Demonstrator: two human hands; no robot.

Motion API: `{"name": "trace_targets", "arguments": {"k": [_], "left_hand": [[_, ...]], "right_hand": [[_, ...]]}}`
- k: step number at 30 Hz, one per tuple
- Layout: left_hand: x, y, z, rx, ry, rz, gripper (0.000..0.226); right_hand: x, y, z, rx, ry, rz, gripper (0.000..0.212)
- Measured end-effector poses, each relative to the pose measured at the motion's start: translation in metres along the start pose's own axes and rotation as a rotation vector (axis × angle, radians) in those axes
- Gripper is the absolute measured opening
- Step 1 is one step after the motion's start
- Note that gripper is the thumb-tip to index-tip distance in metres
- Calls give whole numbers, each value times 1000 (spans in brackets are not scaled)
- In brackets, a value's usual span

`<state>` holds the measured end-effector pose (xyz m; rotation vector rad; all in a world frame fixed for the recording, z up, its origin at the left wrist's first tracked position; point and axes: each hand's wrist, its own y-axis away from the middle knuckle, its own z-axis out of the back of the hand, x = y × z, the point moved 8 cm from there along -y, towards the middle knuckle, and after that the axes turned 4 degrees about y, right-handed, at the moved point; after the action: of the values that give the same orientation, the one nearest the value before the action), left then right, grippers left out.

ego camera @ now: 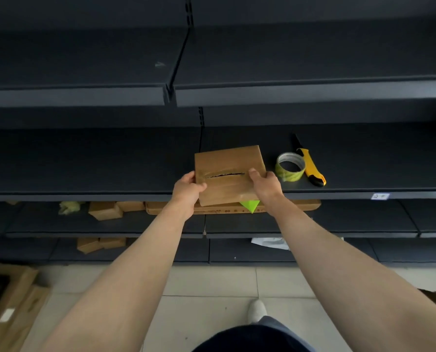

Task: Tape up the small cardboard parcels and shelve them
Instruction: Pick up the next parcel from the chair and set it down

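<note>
Setting: dark metal shelving, several tiers, over a pale tiled floor (211, 280). Middle shelf (110, 161) carries a tape roll (288, 175) on its flat side, touching a yellow utility knife (310, 166) just to its right. Next tier down: small cardboard boxes (105, 210), a crumpled wad of greenish tape (69, 207), a flat cardboard sheet (288, 205) and a bright green scrap (250, 205). Lowest tier: two more small boxes (100, 243). Flattened cartons (16, 301) lie on the floor at left.

Parcel (230, 158): flat, brown, over the front part of the middle shelf, left of the tape roll; its near edge overhangs the shelf lip. Whether it rests on the shelf or is held just above cannot be told. A dark open slit runs across its top face between the two grips.

Left grip (186, 191): holding the parcel's left edge, thumb on top by the slit's left end, fingers underneath.
Right grip (265, 185): holding the right edge, fingers curled onto the top face at the slit's right end.

Both forearms bare, stretched forward, converging on the parcel.
</note>
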<state>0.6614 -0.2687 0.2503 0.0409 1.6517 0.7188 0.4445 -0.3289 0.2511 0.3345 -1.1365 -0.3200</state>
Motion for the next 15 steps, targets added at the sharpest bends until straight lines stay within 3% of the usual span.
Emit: {"name": "trace_targets", "arguments": {"k": [15], "left_hand": [[-16,-38,-30,-214,-20,-41,45]], "right_hand": [[22,-54,5,-14,202,-7,72]]}}
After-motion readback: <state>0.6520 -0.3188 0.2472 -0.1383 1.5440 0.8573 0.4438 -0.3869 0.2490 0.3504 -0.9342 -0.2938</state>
